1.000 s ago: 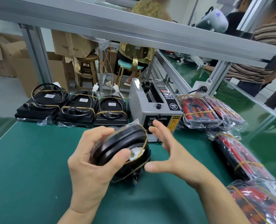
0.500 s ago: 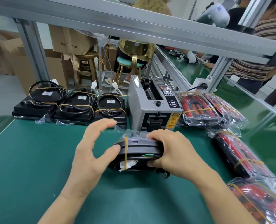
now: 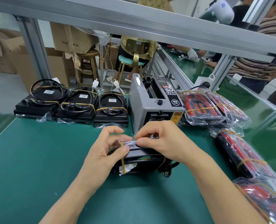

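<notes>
1. A green mat [image 3: 28, 159] covers the workbench. Clock directions are taken from the black device in the lower middle.
2. At 10 o'clock, a row of black units [image 3: 75, 107] with coiled cables stands along the far edge.
3. At 9 o'clock, the left hand [image 3: 105, 152] grips the device's left end, with the thumb on the near side and the fingers curled over the top.
4. The black device [image 3: 142, 160] lies on the mat, in clear plastic wrap [image 3: 127, 141], with a yellow rubber band [image 3: 122, 164] around it.
5. At 2 o'clock, the right hand [image 3: 164, 143] pinches the wrap on top of the device between thumb and forefinger.
6. At 12 o'clock stands a grey tape dispenser [image 3: 151, 107].
7. From 2 to 4 o'clock lie red bagged packs [image 3: 202, 107].
</notes>
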Demonstrator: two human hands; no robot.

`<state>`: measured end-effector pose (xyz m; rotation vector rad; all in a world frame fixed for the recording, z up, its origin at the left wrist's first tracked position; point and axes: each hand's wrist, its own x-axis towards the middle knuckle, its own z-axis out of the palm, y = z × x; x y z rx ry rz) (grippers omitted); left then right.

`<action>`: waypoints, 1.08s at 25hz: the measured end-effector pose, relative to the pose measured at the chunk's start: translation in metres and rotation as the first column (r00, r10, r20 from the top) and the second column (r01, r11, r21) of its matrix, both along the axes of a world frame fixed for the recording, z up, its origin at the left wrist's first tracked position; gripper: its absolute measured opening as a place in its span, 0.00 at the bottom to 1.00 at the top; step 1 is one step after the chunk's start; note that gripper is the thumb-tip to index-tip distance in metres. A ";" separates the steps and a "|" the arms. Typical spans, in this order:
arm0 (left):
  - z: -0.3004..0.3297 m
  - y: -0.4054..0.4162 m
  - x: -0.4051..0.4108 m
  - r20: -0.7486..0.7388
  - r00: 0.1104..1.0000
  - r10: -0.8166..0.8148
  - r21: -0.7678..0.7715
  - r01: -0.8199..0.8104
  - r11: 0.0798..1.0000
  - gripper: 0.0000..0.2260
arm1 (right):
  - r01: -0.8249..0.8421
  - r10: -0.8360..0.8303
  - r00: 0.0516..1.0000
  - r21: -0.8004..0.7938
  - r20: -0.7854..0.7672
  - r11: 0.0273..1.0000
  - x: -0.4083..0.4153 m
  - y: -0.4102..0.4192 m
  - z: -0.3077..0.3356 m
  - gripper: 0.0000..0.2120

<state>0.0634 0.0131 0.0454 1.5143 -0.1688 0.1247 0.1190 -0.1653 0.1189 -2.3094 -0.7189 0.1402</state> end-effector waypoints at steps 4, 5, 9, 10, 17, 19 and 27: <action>-0.003 0.004 -0.004 0.055 0.998 -0.031 0.054 0.028 0.998 0.14 | -0.008 0.072 0.960 -0.233 0.270 0.973 -0.003 0.008 -0.008 0.06; -0.004 0.006 -0.005 0.076 0.995 -0.062 0.070 0.057 0.996 0.15 | 0.028 0.042 0.966 -0.264 0.255 0.964 -0.003 0.010 -0.008 0.07; -0.009 0.015 -0.009 0.117 0.975 -0.191 0.258 0.156 0.953 0.21 | 0.036 -0.082 0.979 -0.242 -0.185 0.970 0.004 0.015 -0.001 0.11; -0.009 0.016 -0.009 0.110 0.977 -0.184 0.275 0.148 0.950 0.22 | 0.070 -0.118 0.957 -0.186 -0.263 0.980 0.004 0.010 0.001 0.14; -0.007 0.019 -0.007 0.068 0.991 -0.118 0.315 0.091 0.945 0.24 | 0.650 -0.583 0.712 0.056 -0.391 0.758 0.027 -0.046 -0.019 0.05; -0.006 0.019 -0.007 0.074 0.990 -0.118 0.308 0.090 0.947 0.24 | 0.739 -0.573 0.634 0.188 -0.519 0.647 0.031 -0.042 -0.031 0.02; -0.005 0.019 -0.007 0.091 0.989 -0.114 0.302 0.082 0.950 0.24 | 0.802 -0.505 0.552 0.257 -0.663 0.539 0.053 -0.028 -0.036 0.07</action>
